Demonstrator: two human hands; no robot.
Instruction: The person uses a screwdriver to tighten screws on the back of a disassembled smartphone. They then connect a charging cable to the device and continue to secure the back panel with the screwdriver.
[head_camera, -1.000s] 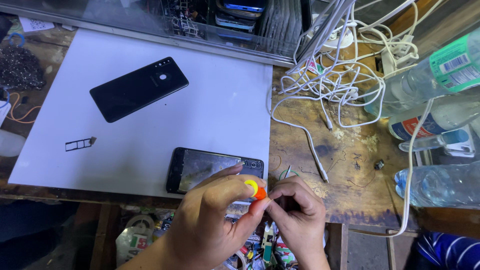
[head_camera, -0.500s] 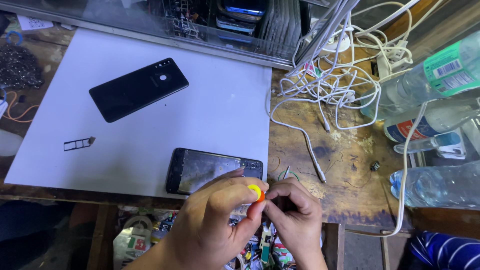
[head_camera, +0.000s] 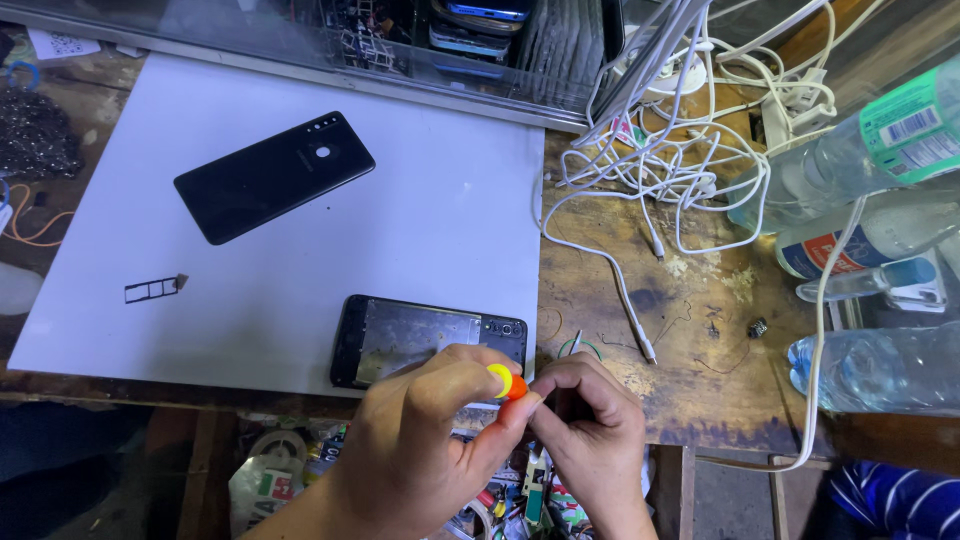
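My left hand (head_camera: 425, 440) grips a small screwdriver with an orange and yellow cap (head_camera: 506, 382) at the bench's front edge. My right hand (head_camera: 590, 430) pinches the tool's other end, fingers closed; the tip is hidden between them. Just beyond my hands lies an opened black phone (head_camera: 425, 335) with its inner frame showing, on a white mat (head_camera: 300, 230). The phone's black back cover (head_camera: 272, 175) lies farther back on the mat. A small black card tray (head_camera: 152, 290) rests at the mat's left.
A tangle of white cables (head_camera: 680, 140) covers the worn wooden bench (head_camera: 700, 360) at right. Plastic bottles (head_camera: 880, 370) lie along the right edge. A glass case (head_camera: 420, 50) of parts stands at the back. Below the bench sits a drawer of clutter (head_camera: 280, 480).
Both hands stay together on the screwdriver and have drifted slightly; the view has shifted a little. Nothing on the mat has moved.
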